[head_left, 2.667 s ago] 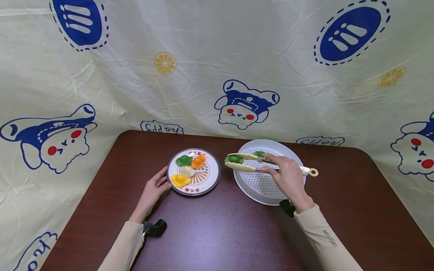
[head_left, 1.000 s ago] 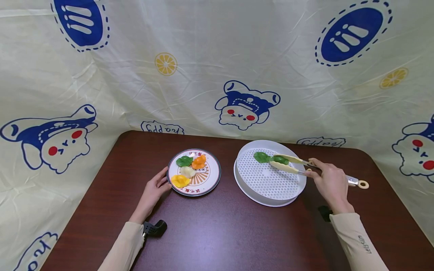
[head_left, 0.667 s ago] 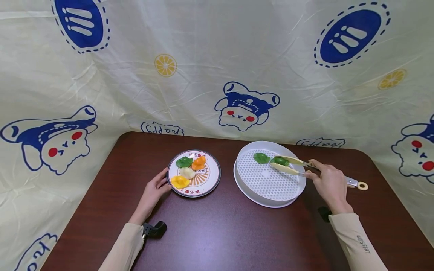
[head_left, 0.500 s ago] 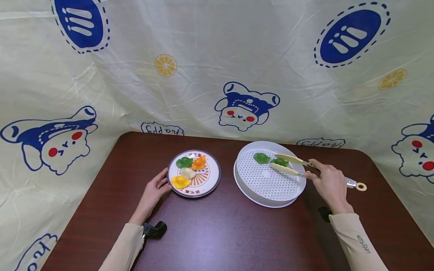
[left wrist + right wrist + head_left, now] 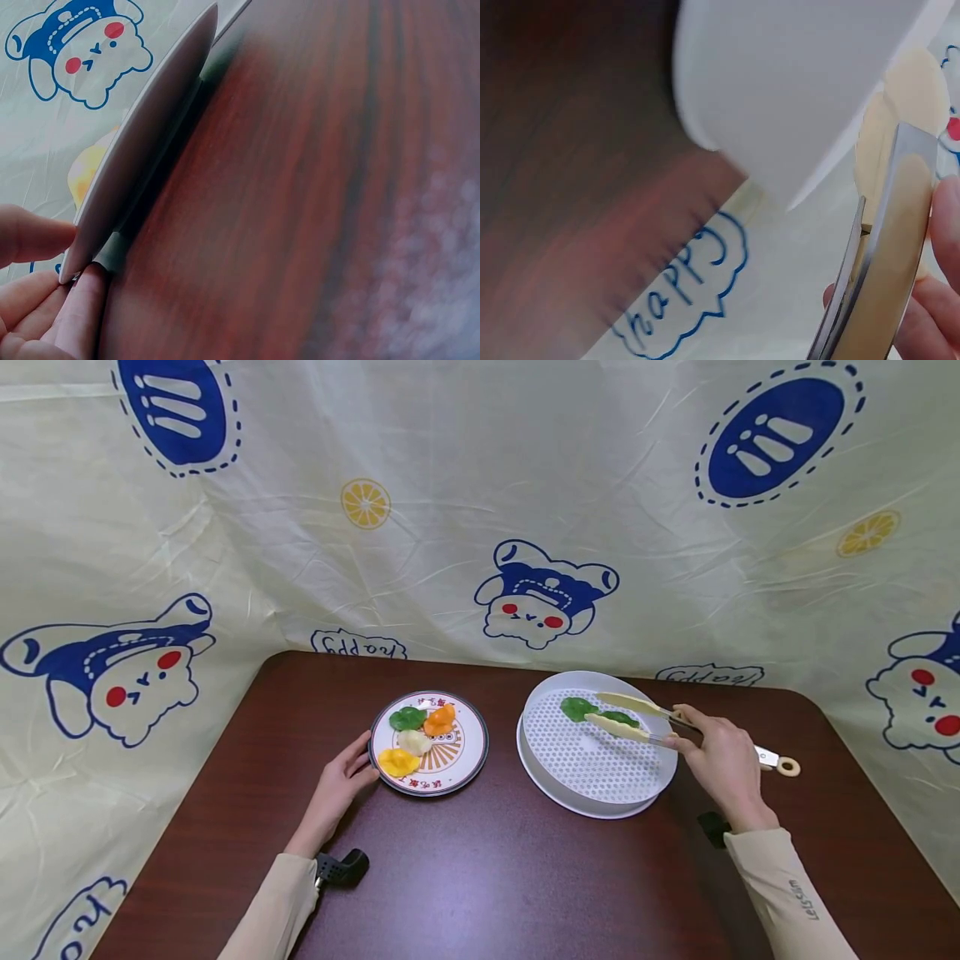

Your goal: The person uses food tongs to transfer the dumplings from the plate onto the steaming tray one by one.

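Note:
My right hand (image 5: 720, 760) grips cream-tipped metal tongs (image 5: 628, 702) over a white perforated steamer basket (image 5: 581, 777). Their arms stand apart. A green dumpling-like piece (image 5: 624, 718) lies in the basket, partly hidden by the lower tip. Just left of it is another green piece (image 5: 577, 708). My left hand (image 5: 337, 789) pinches the left rim of a round patterned plate (image 5: 462, 753); the left wrist view has the thumb (image 5: 34, 236) above and fingers below. On that plate sit a green piece (image 5: 407, 718), an orange one (image 5: 439, 719), a whitish one (image 5: 414, 742) and a yellow one (image 5: 398, 762).
The basket stands on a wider white round base (image 5: 600, 812). Both plate and basket are on a dark brown table (image 5: 465, 877). A cartoon-printed sheet (image 5: 450, 568) hangs behind and beside the table.
The tongs carried a green piece rightward from beyond the basket's left edge and let it go inside, beside the other green piece. Since then they have opened and shifted slightly left. Left hand unchanged.

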{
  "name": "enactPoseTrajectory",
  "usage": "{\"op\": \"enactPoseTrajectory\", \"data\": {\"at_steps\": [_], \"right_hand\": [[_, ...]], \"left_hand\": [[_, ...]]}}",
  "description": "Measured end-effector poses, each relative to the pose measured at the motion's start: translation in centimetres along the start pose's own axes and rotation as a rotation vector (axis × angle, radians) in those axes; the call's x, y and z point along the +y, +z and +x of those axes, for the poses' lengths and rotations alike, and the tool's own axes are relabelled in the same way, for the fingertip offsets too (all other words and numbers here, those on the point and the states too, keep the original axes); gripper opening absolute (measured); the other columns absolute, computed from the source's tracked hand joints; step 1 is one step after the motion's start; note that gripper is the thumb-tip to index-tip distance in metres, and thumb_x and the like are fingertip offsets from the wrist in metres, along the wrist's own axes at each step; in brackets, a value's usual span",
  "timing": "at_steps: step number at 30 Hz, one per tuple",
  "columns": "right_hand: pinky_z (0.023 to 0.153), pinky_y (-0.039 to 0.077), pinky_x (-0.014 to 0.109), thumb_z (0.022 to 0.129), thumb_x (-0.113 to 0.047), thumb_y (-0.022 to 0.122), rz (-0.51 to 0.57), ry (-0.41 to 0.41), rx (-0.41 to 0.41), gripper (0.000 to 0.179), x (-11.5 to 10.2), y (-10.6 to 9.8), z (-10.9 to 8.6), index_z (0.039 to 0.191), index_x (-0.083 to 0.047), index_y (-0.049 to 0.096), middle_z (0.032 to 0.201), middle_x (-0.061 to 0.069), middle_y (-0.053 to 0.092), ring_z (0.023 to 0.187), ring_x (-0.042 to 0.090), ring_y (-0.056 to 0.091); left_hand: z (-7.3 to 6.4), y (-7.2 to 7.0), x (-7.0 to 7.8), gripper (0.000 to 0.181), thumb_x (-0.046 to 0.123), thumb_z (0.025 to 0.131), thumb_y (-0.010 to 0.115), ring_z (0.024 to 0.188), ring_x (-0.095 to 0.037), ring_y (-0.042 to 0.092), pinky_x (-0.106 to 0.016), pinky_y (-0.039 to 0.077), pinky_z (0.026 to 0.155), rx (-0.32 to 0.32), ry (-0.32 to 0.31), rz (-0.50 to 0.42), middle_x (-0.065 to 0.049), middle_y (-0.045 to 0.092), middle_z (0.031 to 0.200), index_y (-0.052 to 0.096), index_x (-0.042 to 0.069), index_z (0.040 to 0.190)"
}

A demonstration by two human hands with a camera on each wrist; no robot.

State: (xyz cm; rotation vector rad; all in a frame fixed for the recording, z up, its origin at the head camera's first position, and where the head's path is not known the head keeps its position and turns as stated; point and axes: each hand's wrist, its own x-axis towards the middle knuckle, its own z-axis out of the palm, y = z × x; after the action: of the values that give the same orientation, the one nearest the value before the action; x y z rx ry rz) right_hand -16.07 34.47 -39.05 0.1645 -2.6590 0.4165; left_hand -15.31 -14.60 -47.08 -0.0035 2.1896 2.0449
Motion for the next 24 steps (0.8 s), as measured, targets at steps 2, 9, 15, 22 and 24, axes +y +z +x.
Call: {"op": "enactPoseTrajectory", "data": {"at_steps": [2,9,15,22,24], "right_hand": [[0.064,0.037,0.051,0.073,-0.009,0.08,0.015,0.002,-0.009,0.051,-0.7,-0.1,0.1,0.119,0.006,0.062,0.094,0.028,0.065,0.065,0.032,0.046],[0.066,0.041,0.052,0.073,-0.012,0.081,0.072,-0.03,-0.025,0.053,-3.7,-0.1,0.3,0.121,0.004,0.062,0.101,0.028,0.065,0.08,0.041,0.057],[0.076,0.042,0.058,0.072,-0.015,0.082,0.124,-0.083,-0.039,0.055,-6.6,0.3,0.5,0.12,0.003,0.063,0.105,0.025,0.066,0.095,0.045,0.058],[0.077,0.045,0.054,0.07,-0.019,0.085,0.144,-0.137,-0.074,0.061,-9.7,1.3,0.9,0.123,0.002,0.062,0.107,0.022,0.067,0.096,0.04,0.061],[0.08,0.045,0.054,0.069,-0.02,0.085,0.146,-0.144,-0.098,0.063,-10.5,1.6,1.0,0.124,0.001,0.061,0.109,0.022,0.066,0.098,0.04,0.061]], "left_hand": [[0.0,0.0,0.0,0.065,0.0,0.092,0.055,0.135,-0.032,0.034,-0.015,0.037,0.092,-0.001,0.004,-0.001,-0.015,0.027,0.153,0.026,0.001,0.15],[0.2,-0.1,-0.3,0.065,-0.002,0.091,0.055,0.134,-0.032,0.034,-0.014,0.039,0.09,-0.001,0.002,0.006,-0.015,0.028,0.153,0.026,0.0,0.15],[0.3,-0.1,-0.4,0.065,-0.001,0.092,0.055,0.134,-0.03,0.034,-0.016,0.039,0.092,-0.006,-0.011,0.009,-0.014,0.027,0.153,0.026,0.001,0.15],[0.3,-0.1,-0.2,0.065,-0.001,0.092,0.055,0.134,-0.031,0.034,-0.014,0.038,0.091,-0.001,-0.006,0.003,-0.015,0.027,0.153,0.026,0.001,0.15],[0.2,-0.1,-0.2,0.065,-0.002,0.092,0.055,0.134,-0.032,0.034,-0.012,0.038,0.09,-0.001,-0.001,-0.007,-0.016,0.027,0.153,0.026,0.001,0.15]]}}
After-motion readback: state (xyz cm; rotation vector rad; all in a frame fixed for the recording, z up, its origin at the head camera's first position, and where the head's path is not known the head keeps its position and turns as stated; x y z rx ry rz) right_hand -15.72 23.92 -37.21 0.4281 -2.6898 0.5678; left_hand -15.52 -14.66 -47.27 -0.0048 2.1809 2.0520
